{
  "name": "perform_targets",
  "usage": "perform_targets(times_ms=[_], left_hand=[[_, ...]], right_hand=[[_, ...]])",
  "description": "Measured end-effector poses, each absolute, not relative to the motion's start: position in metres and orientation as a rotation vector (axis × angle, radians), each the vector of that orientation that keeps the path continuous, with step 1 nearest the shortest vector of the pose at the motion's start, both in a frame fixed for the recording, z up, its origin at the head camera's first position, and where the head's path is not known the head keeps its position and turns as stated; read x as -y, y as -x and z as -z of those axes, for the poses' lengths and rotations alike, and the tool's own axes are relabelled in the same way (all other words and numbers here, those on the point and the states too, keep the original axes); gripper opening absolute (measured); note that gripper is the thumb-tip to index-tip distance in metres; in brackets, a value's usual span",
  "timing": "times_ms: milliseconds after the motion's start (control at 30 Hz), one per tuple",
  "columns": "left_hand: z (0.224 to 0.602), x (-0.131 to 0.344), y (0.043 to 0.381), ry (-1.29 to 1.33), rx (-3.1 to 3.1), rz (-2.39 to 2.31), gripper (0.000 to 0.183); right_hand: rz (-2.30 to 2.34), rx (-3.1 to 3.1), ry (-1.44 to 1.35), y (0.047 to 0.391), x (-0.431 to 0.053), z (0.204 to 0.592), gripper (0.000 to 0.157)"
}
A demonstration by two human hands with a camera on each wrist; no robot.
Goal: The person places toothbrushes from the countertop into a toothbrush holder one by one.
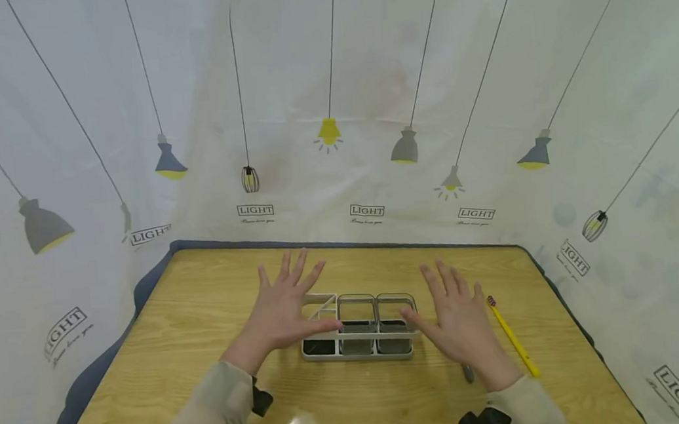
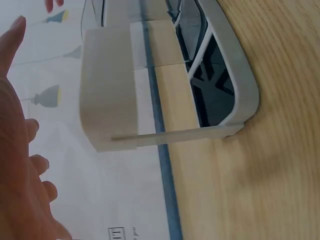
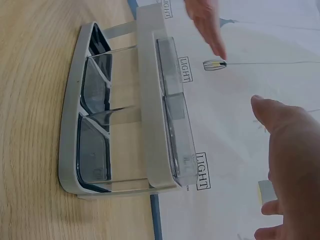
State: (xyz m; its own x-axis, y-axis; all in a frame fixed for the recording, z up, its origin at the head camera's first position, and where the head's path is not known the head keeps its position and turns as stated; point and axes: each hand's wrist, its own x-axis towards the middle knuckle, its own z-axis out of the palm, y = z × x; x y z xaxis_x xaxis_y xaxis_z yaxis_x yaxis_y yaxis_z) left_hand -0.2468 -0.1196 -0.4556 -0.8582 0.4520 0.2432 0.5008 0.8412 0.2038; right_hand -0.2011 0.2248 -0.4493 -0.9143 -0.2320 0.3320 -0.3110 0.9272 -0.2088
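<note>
A light grey bathroom rack (image 1: pixel 326 357) stands on the table, with a low dark-lined base and a raised upper frame. Two clear cups (image 1: pixel 357 347) sit side by side in it, passing through the frame into the base; their rims show above the frame in the right wrist view. My left hand (image 1: pixel 281 311) hovers at the rack's left end, fingers spread, holding nothing. At the other end my right hand (image 1: pixel 459 318) is spread likewise, its thumb overlapping the right cup (image 1: pixel 393 345) in the head view. The right wrist view shows a gap between that hand and the rack.
A yellow toothbrush (image 1: pixel 515 340) lies on the wooden table (image 1: pixel 342 412), right of my right hand. The tip of a dark grey object (image 1: pixel 468 374) pokes out beside my right wrist, mostly hidden. White sheeting (image 1: pixel 285 110) printed with lamps surrounds the table on the back and sides.
</note>
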Motion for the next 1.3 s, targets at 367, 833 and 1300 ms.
perform_targets(times_ms=[367, 833, 1300], left_hand=[[0.482, 0.14, 0.26, 0.803, 2.89, 1.144, 0.134], [0.5, 0.151, 0.267, 0.83, 2.854, 1.527, 0.123], [0.514, 0.15, 0.276, 0.904, 2.775, 1.623, 0.115]], right_hand=[[-0.912, 2.794, -0.275, 0.213, -0.248, 0.45, 0.087], [-1.181, 2.873, -0.006, 0.229, -0.271, 0.471, 0.079], [-1.135, 3.009, 0.122, 0.244, -0.287, 0.503, 0.071]])
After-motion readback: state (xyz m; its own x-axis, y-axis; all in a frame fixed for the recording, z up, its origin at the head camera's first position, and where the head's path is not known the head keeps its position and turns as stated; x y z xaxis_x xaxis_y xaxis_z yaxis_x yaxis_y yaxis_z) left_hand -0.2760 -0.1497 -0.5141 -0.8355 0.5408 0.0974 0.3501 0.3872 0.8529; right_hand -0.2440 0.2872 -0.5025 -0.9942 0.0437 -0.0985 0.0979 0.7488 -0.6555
